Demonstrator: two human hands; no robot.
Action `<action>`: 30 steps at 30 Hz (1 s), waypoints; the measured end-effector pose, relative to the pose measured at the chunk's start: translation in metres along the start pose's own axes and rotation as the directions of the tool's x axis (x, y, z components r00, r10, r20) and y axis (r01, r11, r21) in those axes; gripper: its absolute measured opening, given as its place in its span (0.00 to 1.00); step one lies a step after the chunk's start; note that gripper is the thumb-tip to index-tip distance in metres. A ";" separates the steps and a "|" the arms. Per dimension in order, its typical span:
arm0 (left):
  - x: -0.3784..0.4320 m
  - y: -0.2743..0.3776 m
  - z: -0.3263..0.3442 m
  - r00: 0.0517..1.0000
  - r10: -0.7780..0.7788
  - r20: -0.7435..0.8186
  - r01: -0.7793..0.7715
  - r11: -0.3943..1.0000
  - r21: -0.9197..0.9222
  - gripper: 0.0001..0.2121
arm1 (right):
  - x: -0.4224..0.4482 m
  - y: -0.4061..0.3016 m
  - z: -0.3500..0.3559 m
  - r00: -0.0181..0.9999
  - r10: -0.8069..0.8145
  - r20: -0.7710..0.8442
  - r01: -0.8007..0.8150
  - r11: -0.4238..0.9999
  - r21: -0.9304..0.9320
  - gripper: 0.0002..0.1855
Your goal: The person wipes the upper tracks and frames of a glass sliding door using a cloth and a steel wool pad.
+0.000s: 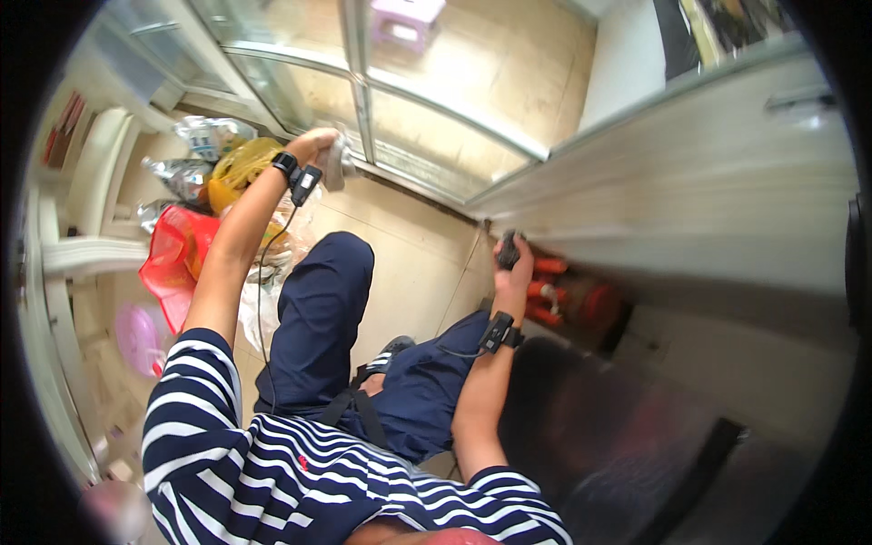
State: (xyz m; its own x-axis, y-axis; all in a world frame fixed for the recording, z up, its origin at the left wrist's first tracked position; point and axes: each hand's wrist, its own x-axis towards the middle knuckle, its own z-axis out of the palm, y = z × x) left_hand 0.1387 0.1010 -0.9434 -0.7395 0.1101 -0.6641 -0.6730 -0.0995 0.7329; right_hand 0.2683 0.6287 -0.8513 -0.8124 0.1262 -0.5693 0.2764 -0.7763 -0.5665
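Note:
My left hand [311, 145] is shut on a crumpled grey cloth [335, 163], held at the lower frame of a glass-paned door [361, 82]. Whether the cloth presses on the frame or hangs just in front of it, I cannot tell. On the other side, my right hand [519, 264] grips a small dark, rough lump [509, 249], too blurred to name exactly. That hand is above my right knee, close to a pale panel [654, 197]. Each wrist wears a black strap with a small box, and a cable runs from the left one.
Plastic bags, including a yellow bag [248, 163] and a red bag [176, 252], crowd the floor at left beside white shelving [95, 255]. Orange-red objects [548, 293] sit low under the panel. A pink stool [407, 20] stands beyond the glass.

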 end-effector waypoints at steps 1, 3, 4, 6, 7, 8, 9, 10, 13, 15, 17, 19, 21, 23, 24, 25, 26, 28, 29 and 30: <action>-0.016 0.020 0.009 1.000 -0.015 0.022 0.013 0.993 0.118 0.08 | 0.003 -0.003 -0.011 0.996 -0.084 -0.008 0.084 0.996 -0.039 0.07; -0.069 0.056 0.038 0.999 0.026 0.021 -0.032 0.913 0.406 0.09 | -0.016 -0.009 -0.002 0.991 -0.020 -0.131 0.023 0.999 0.023 0.07; -0.081 0.068 0.047 0.975 0.128 0.179 -0.218 0.669 0.711 0.10 | -0.024 -0.019 0.000 0.995 0.027 -0.094 -0.020 0.997 0.071 0.07; -0.129 0.101 0.071 0.895 0.287 0.342 -0.419 0.278 0.864 0.11 | -0.054 -0.050 0.024 0.997 -0.071 0.014 0.073 0.992 -0.104 0.08; -0.162 0.123 0.082 0.869 0.352 0.348 -0.458 0.306 0.835 0.11 | -0.076 -0.070 0.065 0.989 -0.114 -0.099 0.106 0.991 -0.087 0.10; -0.206 0.133 0.095 0.850 0.417 0.322 -0.483 0.372 0.793 0.13 | -0.095 -0.092 0.097 0.974 -0.174 -0.144 0.146 0.971 -0.190 0.12; -0.247 0.148 0.104 0.838 0.466 0.283 -0.494 0.428 0.757 0.14 | -0.123 -0.114 0.140 0.948 -0.253 -0.195 0.190 0.937 -0.293 0.11; -0.284 0.166 0.116 0.807 0.532 0.257 -0.530 0.460 0.712 0.16 | -0.142 -0.142 0.169 0.921 -0.333 -0.203 0.235 0.889 -0.394 0.12; -0.381 0.202 0.126 0.893 0.444 -0.077 -0.377 0.830 0.411 0.19 | -0.165 -0.216 0.214 0.831 -0.556 -0.024 0.419 0.654 -0.629 0.18; -0.467 0.228 0.135 0.852 0.495 -0.171 -0.435 0.851 0.295 0.21 | -0.205 -0.267 0.248 0.830 -0.556 0.051 0.439 0.592 -0.676 0.24; -0.527 0.230 0.126 0.798 0.540 -0.268 -0.365 0.786 0.499 0.22 | -0.247 -0.312 0.291 0.809 -0.587 0.021 0.420 0.553 -0.720 0.24; -0.604 0.252 0.131 0.804 0.495 -0.329 -0.312 0.822 0.476 0.22 | -0.284 -0.359 0.321 0.768 -0.633 0.095 0.493 0.490 -0.719 0.23; -0.645 0.225 0.119 0.783 0.489 -0.384 -0.147 0.745 0.650 0.22 | -0.310 -0.393 0.350 0.774 -0.613 0.158 0.507 0.450 -0.735 0.22; -0.685 0.196 0.104 0.687 0.586 -0.431 -0.155 0.697 0.700 0.21 | -0.308 -0.426 0.376 0.816 -0.539 0.209 0.473 0.414 -0.778 0.21; -0.689 0.178 0.091 0.727 0.555 -0.404 -0.121 0.683 0.721 0.21 | -0.324 -0.436 0.380 0.794 -0.576 0.195 0.478 0.393 -0.786 0.21; -0.705 0.161 0.085 0.753 0.512 -0.414 -0.065 0.684 0.726 0.21 | -0.332 -0.439 0.401 0.784 -0.585 0.209 0.485 0.366 -0.794 0.21; -0.723 0.163 0.080 0.770 0.487 -0.412 -0.095 0.726 0.681 0.21 | -0.332 -0.455 0.405 0.783 -0.573 0.242 0.472 0.295 -0.831 0.23; -0.767 0.181 0.079 0.757 0.430 -0.491 -0.053 0.791 0.610 0.21 | -0.333 -0.465 0.418 0.781 -0.554 0.287 0.429 0.144 -0.892 0.27; -0.785 0.185 0.078 0.745 0.394 -0.538 -0.020 0.820 0.572 0.22 | -0.340 -0.459 0.437 0.783 -0.546 0.297 0.393 0.065 -0.917 0.29; -0.785 0.175 0.071 0.734 0.380 -0.564 0.023 0.815 0.579 0.23 | -0.350 -0.458 0.442 0.782 -0.548 0.297 0.349 -0.010 -0.937 0.31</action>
State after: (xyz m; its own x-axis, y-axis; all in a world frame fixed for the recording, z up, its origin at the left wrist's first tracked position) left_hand 0.6020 0.0671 -0.2831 -0.8063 -0.5145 -0.2920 -0.5571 0.4944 0.6672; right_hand 0.1985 0.6672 -0.1288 -0.9394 0.3402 0.0423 0.1944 0.6302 -0.7517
